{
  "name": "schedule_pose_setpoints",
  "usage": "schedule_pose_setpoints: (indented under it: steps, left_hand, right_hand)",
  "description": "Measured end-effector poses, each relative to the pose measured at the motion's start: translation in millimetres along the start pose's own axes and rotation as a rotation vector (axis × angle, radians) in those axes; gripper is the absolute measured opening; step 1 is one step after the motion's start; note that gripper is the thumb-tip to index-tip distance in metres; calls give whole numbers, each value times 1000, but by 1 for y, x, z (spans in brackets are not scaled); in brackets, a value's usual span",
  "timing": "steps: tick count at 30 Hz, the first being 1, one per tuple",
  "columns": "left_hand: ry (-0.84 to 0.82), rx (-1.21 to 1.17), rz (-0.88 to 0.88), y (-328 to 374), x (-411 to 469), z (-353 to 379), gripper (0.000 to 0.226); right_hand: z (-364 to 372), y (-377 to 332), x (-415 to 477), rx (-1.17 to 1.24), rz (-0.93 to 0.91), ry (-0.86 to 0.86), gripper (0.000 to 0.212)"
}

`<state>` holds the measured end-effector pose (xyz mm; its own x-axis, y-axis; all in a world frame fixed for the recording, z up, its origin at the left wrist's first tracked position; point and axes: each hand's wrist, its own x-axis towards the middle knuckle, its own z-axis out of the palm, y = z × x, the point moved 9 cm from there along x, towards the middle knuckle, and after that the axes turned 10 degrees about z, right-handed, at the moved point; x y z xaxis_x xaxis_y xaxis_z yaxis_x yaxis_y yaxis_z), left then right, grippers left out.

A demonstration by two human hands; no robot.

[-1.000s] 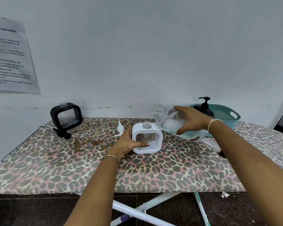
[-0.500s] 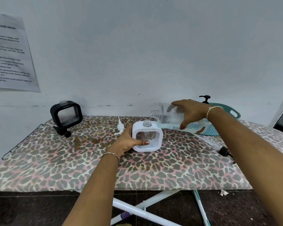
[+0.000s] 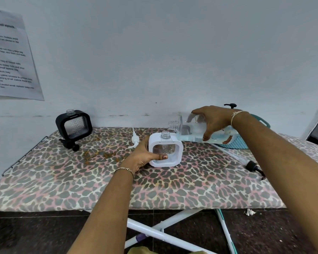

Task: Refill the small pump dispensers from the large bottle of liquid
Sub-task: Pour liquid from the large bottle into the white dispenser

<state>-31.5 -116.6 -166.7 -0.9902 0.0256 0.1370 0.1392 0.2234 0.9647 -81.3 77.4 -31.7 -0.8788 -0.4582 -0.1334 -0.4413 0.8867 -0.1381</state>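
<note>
A white square dispenser (image 3: 178,149) stands upright on the leopard-print board (image 3: 81,180) with its neck uncapped. My left hand (image 3: 145,154) grips its left side, thumb across the clear front window. My right hand (image 3: 212,121) holds the large clear bottle (image 3: 187,131) tipped on its side in the air, its open mouth pointing left, just above and right of the dispenser's neck. Pale liquid lies along the bottle's lower side. A black square dispenser (image 3: 73,125) stands uncapped at the back left.
A white pump head (image 3: 135,140) lies behind my left hand. A black pump (image 3: 70,143) lies in front of the black dispenser, another black pump with tube (image 3: 253,166) lies at right. A teal basket (image 3: 235,142) with a black pump bottle sits back right. The wall is close behind.
My right hand has lifted the large bottle and tipped it closer to level, its mouth nearer the white dispenser's neck. My left hand keeps its hold on the dispenser.
</note>
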Motion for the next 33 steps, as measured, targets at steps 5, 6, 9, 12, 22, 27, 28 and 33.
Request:
schedule_pose_setpoints:
  steps: [5, 6, 9, 12, 22, 27, 28, 33]
  left_hand:
    - [-6, 10, -11, -3, 1, -1, 91]
    - [-8, 17, -13, -3, 1, -1, 91]
    - [-9, 17, -15, -4, 2, -2, 92]
    - [-14, 17, -14, -4, 1, -1, 91]
    - [-17, -14, 2, -1, 0, 1, 87]
    - [-16, -24, -4, -2, 0, 1, 89]
    - [-15, -21, -7, -2, 0, 0, 90]
    - [-15, -16, -8, -2, 0, 1, 89]
  right_hand:
    - [-1, -2, 1, -36, 5, -7, 80]
    - [-1, -2, 1, -42, 10, -11, 80]
    - [-3, -5, 0, -59, 18, -30, 81]
    - [-4, -8, -1, -76, 30, -42, 83]
    - [-9, -9, -4, -130, 95, -56, 94]
    - [-9, -11, -4, -143, 99, -69, 92]
    - [-9, -11, -4, -142, 98, -71, 91]
    - [-9, -12, -6, -134, 95, -69, 91]
